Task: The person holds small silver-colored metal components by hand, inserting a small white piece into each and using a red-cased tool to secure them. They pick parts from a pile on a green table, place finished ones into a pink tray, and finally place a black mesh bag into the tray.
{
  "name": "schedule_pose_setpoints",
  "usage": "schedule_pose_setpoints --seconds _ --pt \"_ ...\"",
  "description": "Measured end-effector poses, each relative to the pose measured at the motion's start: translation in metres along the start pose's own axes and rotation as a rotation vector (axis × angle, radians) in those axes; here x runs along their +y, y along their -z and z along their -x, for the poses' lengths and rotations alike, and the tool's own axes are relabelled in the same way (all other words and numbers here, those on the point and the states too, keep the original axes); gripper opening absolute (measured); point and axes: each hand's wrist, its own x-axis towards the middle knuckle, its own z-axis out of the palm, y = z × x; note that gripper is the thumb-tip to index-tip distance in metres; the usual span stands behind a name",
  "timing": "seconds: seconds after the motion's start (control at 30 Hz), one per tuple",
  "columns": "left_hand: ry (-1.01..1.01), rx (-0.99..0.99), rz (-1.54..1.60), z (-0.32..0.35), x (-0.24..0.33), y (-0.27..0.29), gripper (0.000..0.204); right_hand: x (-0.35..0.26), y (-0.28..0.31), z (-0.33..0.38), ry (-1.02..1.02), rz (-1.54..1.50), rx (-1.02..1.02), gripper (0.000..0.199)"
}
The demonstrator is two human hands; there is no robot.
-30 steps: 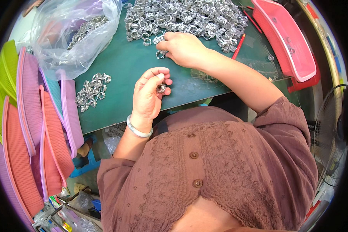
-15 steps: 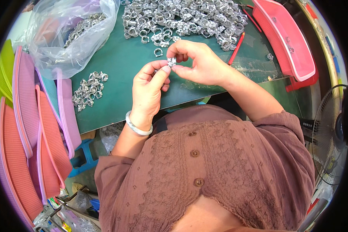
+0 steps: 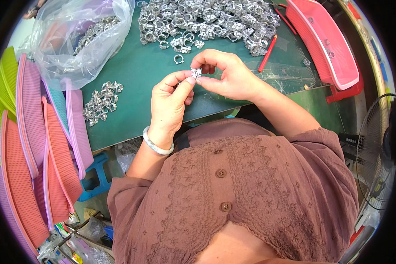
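Note:
Between my two hands, just above the near edge of the green table, is a silver ring (image 3: 196, 73) with a cluster of sparkling stones facing up. My left hand (image 3: 169, 97) pinches it with thumb and forefinger, the other fingers curled beneath. From the other side, the thumb and forefinger of my right hand (image 3: 226, 75) close on its top. The band is mostly hidden by my fingers. A single loose ring (image 3: 178, 59) lies just beyond my left fingertips. Farther back spreads a large heap of silver rings (image 3: 211, 24). A smaller pile of rings (image 3: 103, 103) lies to the left.
A clear plastic bag (image 3: 86, 48) holding more rings stands at the back left. Stacked colourful baskets (image 3: 33, 110) crowd the left side. At right are a red pencil (image 3: 268, 53), a pink basket (image 3: 343, 72) with a few rings, and a fan (image 3: 376, 149).
Both hands keep their pinch on the ring, with only slight finger movement. The table and its contents have shifted slightly in the view.

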Motion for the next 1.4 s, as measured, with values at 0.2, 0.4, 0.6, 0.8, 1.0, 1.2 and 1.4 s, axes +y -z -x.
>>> schedule_pose_setpoints --seconds 0.2,0.4,0.6,0.8,1.0,1.2,1.4 --pt "0.019 -0.031 -0.013 0.0 0.0 0.001 0.01 0.0 0.001 0.002 -0.011 0.03 0.0 0.024" --pt "0.048 -0.032 -0.05 0.0 0.0 0.003 0.006 0.006 0.049 0.02 0.151 0.558 0.084 0.017" --pt "0.084 -0.071 -0.062 0.0 -0.006 0.003 0.006 0.037 0.115 0.057 -0.017 1.218 0.161 0.022" --pt "0.119 -0.075 -0.095 0.002 -0.012 0.001 0.007 0.045 0.121 0.062 0.013 1.329 0.079 0.022" --pt "0.138 -0.073 -0.116 0.002 -0.014 0.003 0.008 0.043 0.122 0.057 0.056 1.357 -0.037 0.011" --pt "0.147 -0.085 -0.128 0.002 -0.015 0.004 0.009 0.025 0.126 0.061 0.093 1.339 -0.121 0.01" --pt "0.126 -0.085 -0.181 0.001 -0.016 0.0 0.008 0.009 0.091 0.064 -0.03 0.176 0.388 0.012"
